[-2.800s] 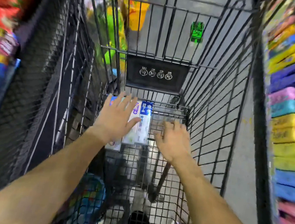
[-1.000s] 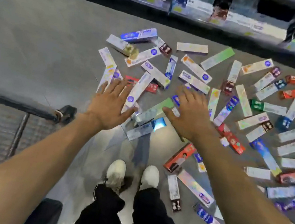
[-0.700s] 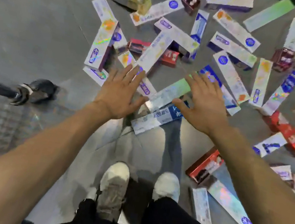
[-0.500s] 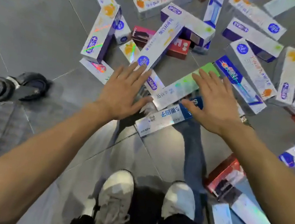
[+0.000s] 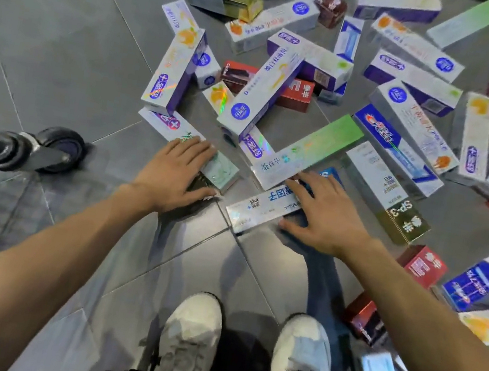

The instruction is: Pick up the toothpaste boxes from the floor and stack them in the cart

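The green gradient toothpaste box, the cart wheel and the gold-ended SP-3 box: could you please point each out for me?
green gradient toothpaste box (image 5: 317, 147), head view, middle of its top face.
cart wheel (image 5: 60, 146), head view, dark tyre.
gold-ended SP-3 box (image 5: 405, 222), head view, gold end panel.

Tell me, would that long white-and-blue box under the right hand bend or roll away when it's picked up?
Probably neither. The white-and-blue box has flat faces and square edges, so it should stay put, not roll. It looks like thin card, likely light and fairly stiff. Its glossy surface might slip under the right hand.
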### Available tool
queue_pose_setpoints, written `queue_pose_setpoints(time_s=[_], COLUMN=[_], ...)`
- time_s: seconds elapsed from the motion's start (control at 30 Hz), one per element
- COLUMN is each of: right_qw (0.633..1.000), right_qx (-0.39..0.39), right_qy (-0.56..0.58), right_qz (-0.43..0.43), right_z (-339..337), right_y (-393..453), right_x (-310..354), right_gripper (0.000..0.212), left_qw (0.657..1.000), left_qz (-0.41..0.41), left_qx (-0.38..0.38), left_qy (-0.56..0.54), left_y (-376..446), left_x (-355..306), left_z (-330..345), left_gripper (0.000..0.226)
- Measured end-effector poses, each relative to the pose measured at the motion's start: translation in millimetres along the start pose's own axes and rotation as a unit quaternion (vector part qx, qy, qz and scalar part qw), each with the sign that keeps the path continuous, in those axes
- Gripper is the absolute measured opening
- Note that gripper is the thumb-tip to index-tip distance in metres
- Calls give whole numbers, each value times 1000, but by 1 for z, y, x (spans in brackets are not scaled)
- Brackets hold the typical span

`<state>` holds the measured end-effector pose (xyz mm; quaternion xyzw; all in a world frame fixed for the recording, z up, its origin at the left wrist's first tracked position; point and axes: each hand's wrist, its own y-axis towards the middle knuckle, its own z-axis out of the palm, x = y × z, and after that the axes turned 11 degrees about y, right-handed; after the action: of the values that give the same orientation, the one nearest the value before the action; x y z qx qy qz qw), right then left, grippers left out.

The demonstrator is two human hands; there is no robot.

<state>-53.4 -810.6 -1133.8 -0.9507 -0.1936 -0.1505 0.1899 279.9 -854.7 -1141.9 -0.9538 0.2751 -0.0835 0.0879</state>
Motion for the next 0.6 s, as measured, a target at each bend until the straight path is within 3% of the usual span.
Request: queue_pose_setpoints(time_s=[0.13, 0.27, 0.47, 0.6], right_qw=[999, 998, 996, 997], right_qx=[-17, 21, 65, 57], right_qy=[-38, -56, -60, 28], right_qz=[-4, 1, 13, 44], right_z=[1, -8, 5, 4], right_y=[10, 9, -8, -23], right_x=[-3, 4, 6, 6], right_gripper=[92, 92, 74, 54], left_qw=[999, 999, 997, 999], left_qz=[2, 28, 50, 22], left_qx=[26, 33, -1, 13], left_qy=[19, 33, 64, 43], left_y=[15, 23, 22, 15], left_x=[13, 21, 11, 0], left_z=[1, -4, -2, 1], left_gripper=[99, 99, 94, 94])
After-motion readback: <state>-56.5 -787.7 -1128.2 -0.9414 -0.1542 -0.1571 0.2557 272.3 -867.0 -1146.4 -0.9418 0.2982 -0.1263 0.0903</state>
